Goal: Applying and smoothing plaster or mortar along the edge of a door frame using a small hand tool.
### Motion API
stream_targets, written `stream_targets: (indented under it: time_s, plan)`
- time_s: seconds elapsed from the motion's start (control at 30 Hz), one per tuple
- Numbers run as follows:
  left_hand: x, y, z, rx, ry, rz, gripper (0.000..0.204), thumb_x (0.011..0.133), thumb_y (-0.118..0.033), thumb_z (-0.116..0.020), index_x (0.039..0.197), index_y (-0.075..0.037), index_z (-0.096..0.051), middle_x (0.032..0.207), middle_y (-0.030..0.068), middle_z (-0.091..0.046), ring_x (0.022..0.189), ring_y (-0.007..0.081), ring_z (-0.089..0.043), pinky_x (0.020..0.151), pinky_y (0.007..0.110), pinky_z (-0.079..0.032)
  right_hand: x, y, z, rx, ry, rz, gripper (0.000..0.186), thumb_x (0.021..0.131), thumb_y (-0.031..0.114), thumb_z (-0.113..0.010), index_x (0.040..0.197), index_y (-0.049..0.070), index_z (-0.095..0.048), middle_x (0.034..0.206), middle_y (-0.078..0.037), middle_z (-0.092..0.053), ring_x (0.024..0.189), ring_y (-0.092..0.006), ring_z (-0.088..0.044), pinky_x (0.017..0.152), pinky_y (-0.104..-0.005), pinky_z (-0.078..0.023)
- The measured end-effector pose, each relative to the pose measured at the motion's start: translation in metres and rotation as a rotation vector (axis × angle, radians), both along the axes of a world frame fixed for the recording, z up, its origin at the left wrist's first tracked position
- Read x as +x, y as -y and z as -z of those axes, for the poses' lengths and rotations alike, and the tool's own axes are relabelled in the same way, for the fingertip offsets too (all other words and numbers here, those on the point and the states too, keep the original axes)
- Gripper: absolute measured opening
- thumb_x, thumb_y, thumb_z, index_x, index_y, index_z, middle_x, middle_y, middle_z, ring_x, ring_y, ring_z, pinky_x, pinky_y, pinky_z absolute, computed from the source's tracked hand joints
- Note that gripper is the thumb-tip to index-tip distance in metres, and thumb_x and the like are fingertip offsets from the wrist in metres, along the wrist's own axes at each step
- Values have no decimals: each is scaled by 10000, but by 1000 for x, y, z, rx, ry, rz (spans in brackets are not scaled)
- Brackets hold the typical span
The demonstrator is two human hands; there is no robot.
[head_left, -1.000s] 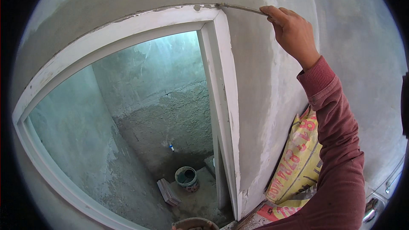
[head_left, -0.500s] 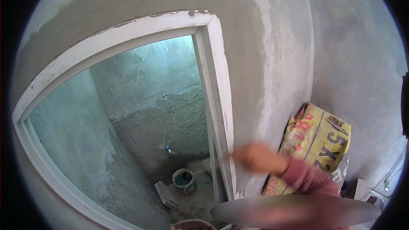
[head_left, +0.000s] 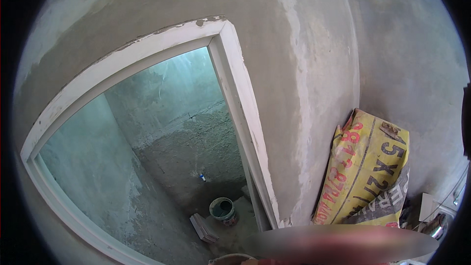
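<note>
Cleaning edge of door frame (head_left: 147, 46) probably wants light strokes, sparing darker plaster (head_left: 270, 68) beside it. Hands out of view; cannot tell grip.

The door frame (head_left: 239, 83) is matt, chipped — the wall (head_left: 274, 93) smooth plaster, the sack (head_left: 360, 167) creased.

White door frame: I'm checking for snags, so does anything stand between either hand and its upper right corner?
Nothing visible covers that corner of the frame; the yellow sack sits to its right. Neither hand shows, and a blurred patch hides the lower right, so the full path can't be judged.
</note>
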State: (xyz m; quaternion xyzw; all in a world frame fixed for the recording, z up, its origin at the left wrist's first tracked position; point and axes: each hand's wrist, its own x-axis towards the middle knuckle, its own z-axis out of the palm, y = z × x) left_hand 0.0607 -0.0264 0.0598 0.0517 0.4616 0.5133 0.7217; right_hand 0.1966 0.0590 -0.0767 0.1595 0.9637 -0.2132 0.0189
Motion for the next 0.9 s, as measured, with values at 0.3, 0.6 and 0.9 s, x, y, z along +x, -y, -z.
stream_targets:
  time_s: [0.3, 0.6, 0.9]
  plan:
    - [2, -3, -13, -9, -151, -52, 314, 857, -426, -459, 748, -132, -464, 493, -21, -325, 386, 110, -275, 361, 279, -267, 89, 26, -137, -46, -72, 406, 197, 709, 199, -542, 803, 56, -640, 716, -148, -609, 655, -300, -570, 599, -405, -449]
    - [6, 5, -22, 59, -256, -25, 291, 852, -388, -438, 720, -130, -450, 492, -17, -334, 378, 114, -268, 353, 275, -256, 161, -3, -224, -210, -900, 619, 205, 788, 85, -531, 986, 91, -583, 826, -97, -619, 741, -225, -609, 680, -326, -466]
    - [7, 3, -36, -64, -143, -78, 327, 858, -425, -426, 688, -147, -457, 488, -12, -329, 378, 124, -274, 356, 268, -261, 232, -44, -451, 1310, -1193, 947, 292, 750, 0, -492, 1016, 115, -532, 742, -88, -588, 650, -263, -586, 550, -321, -452]
